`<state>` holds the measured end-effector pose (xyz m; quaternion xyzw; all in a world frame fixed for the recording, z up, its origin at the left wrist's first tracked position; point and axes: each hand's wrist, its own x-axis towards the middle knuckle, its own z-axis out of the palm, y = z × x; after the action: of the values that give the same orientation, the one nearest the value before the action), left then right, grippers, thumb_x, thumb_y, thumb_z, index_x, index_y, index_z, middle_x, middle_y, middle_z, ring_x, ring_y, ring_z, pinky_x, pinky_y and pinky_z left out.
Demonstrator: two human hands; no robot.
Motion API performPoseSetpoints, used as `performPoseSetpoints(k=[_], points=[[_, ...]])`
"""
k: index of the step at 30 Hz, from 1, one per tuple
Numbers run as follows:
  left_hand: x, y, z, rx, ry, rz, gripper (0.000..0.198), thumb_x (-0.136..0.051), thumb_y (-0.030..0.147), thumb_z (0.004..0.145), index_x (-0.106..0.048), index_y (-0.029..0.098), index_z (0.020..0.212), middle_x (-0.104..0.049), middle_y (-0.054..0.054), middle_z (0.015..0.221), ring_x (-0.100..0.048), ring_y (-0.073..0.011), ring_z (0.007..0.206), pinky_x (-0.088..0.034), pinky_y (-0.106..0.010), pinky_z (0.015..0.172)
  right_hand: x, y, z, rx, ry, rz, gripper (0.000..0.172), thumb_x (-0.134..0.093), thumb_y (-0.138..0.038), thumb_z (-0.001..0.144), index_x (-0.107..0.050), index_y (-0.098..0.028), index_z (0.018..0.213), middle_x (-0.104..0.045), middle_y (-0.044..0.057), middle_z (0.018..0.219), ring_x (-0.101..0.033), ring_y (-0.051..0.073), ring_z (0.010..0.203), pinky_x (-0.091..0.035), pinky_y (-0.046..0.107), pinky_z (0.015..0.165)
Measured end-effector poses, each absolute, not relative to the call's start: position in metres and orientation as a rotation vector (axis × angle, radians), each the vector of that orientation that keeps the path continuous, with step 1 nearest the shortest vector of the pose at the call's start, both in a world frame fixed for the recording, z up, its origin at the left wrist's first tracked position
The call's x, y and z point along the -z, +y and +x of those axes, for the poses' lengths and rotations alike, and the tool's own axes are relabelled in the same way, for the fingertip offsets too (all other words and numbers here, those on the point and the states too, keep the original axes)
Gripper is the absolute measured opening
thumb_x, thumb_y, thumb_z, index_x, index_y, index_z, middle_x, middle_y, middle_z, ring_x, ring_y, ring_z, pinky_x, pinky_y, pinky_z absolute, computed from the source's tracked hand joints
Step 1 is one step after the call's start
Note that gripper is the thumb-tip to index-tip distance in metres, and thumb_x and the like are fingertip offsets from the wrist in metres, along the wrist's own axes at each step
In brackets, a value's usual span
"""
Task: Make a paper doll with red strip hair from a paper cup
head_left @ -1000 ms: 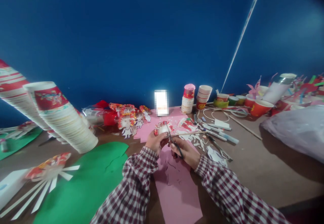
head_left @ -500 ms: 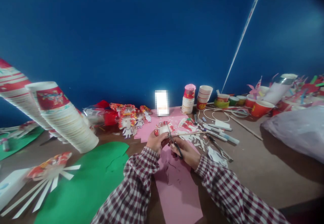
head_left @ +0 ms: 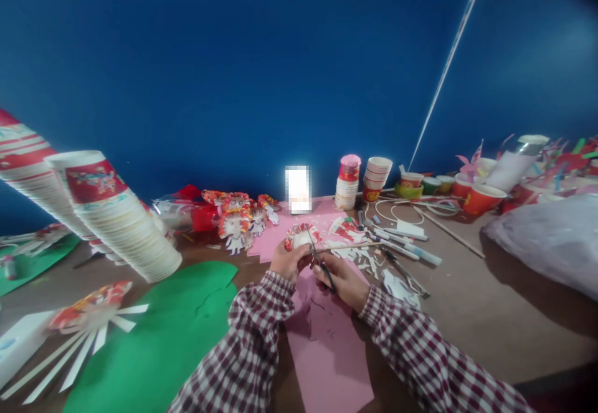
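Person w/ plaid sleeves works over a pink sheet (head_left: 327,344) on a brown table (head_left: 471,313). Left hand (head_left: 288,261) is curled round a paper cup (head_left: 303,237), white w/ red print, fingers pinching it from below; cup sits just above the hand, over the far end of the pink sheet, tipped toward the cam. Right hand (head_left: 342,280) is closed round the handles of black scissors (head_left: 322,265); blades point up-left to the cup's edge, touching or nearly, can't tell if blades are parted.

Around: green sheet (head_left: 159,338) to the left, touching the pink one near the left sleeve. Leaning stack of cups (head_left: 119,220) far left, tilted hard. Cut cup w/ long white strips (head_left: 88,319) lies near-left. Paper dolls (head_left: 238,217) behind the hands by the blue wall (head_left: 261,76). White scraps (head_left: 397,285) and markers (head_left: 402,245) just right of the hands. Two short cup stacks (head_left: 362,179) at the back, red bowls (head_left: 481,198) further right, clear plastic bag (head_left: 546,238) at the right edge.
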<state>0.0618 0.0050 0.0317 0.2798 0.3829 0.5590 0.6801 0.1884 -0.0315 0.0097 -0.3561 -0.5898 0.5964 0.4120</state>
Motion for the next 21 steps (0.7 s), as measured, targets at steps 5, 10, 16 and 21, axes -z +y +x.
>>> performPoseSetpoints(k=[5,10,16,21], points=[[-0.0336,0.0045,0.0618,-1.266,0.878,0.615,0.029,-0.069,0.008,0.048,-0.053,0.012,0.071,-0.059,0.001,0.055,-0.056,-0.0097,0.048,-0.049,-0.02,0.046,-0.0105,-0.0322,0.1885,-1.507,-1.47,-0.895,0.033,-0.054,-0.046,0.075,-0.05,-0.017,0.09,-0.04,-0.006,0.056,-0.036,0.005,0.046,-0.032,0.018,0.043],[-0.033,0.0051,0.0617,-1.293,0.899,0.598,0.029,-0.069,0.009,0.05,-0.052,0.013,0.073,-0.059,0.002,0.055,-0.055,-0.009,0.047,-0.048,-0.019,0.045,-0.0093,-0.0314,0.1887,-1.526,-1.458,-0.886,0.032,-0.054,-0.046,0.076,-0.05,-0.017,0.09,-0.041,-0.006,0.056,-0.037,0.006,0.046,-0.033,0.018,0.044],[-0.0308,0.0056,0.0626,-1.28,0.86,0.634,0.031,-0.069,0.009,0.049,-0.053,0.012,0.075,-0.06,0.001,0.057,-0.057,-0.0109,0.051,-0.05,-0.022,0.049,-0.0104,-0.032,0.1893,-1.54,-1.447,-0.883,0.035,-0.055,-0.047,0.074,-0.05,-0.017,0.09,-0.041,-0.006,0.056,-0.037,0.005,0.045,-0.032,0.018,0.043],[-0.0307,0.0051,0.0626,-1.272,0.882,0.642,0.029,-0.069,0.01,0.049,-0.053,0.012,0.072,-0.06,0.001,0.056,-0.057,-0.0105,0.05,-0.049,-0.021,0.049,-0.0143,-0.0333,0.1888,-1.526,-1.461,-0.91,0.037,-0.054,-0.049,0.074,-0.05,-0.016,0.09,-0.041,-0.006,0.056,-0.038,0.006,0.046,-0.033,0.018,0.043]])
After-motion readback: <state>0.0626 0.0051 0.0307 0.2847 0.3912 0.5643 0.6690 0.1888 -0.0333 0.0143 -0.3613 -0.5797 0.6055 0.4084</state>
